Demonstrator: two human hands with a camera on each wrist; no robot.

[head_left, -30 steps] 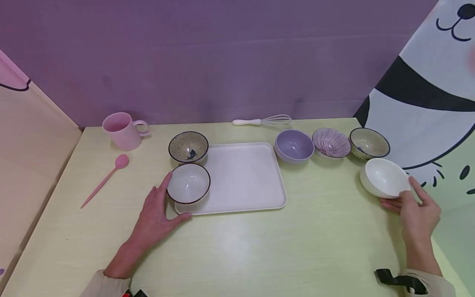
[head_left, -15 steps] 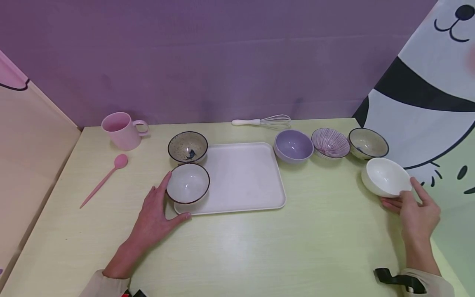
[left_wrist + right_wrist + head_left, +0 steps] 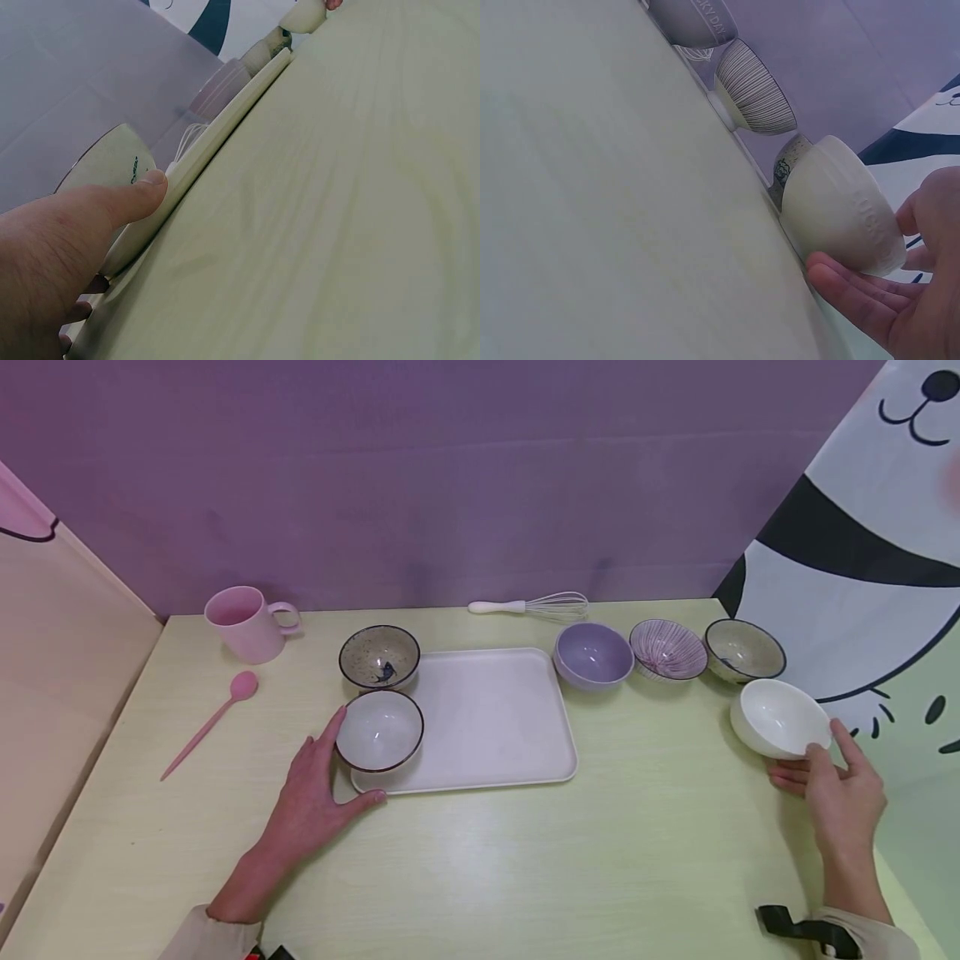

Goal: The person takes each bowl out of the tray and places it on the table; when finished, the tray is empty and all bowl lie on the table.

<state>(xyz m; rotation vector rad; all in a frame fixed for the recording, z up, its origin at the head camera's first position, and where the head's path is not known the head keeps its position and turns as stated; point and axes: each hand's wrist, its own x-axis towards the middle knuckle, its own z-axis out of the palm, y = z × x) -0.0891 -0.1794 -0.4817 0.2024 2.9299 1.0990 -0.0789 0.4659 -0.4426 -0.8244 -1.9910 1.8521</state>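
My left hand [image 3: 313, 797] lies at the tray's front left corner, fingers spread and fairly straight. Its index finger runs along the left side of a white bowl with a brown rim [image 3: 381, 731], and the thumb reaches the front edge of the white tray [image 3: 498, 718]. In the left wrist view the thumb [image 3: 139, 196] covers part of that bowl. At the far right, my right hand [image 3: 847, 802] holds a plain white bowl [image 3: 780, 718] by its near right side. The right wrist view shows fingers [image 3: 855, 300] below the white bowl [image 3: 836, 202], which leans slightly.
Behind the dark-rimmed white bowl is a speckled bowl [image 3: 380, 658]. A purple bowl [image 3: 594, 656], a striped bowl [image 3: 669, 650] and a beige bowl [image 3: 745, 650] line the back right. A whisk [image 3: 532, 605], pink mug [image 3: 249, 625] and pink spoon [image 3: 213, 722] lie farther out.
Both hands and the bowls stay almost where they were. The right wrist turns very slightly; the white bowl keeps its place.
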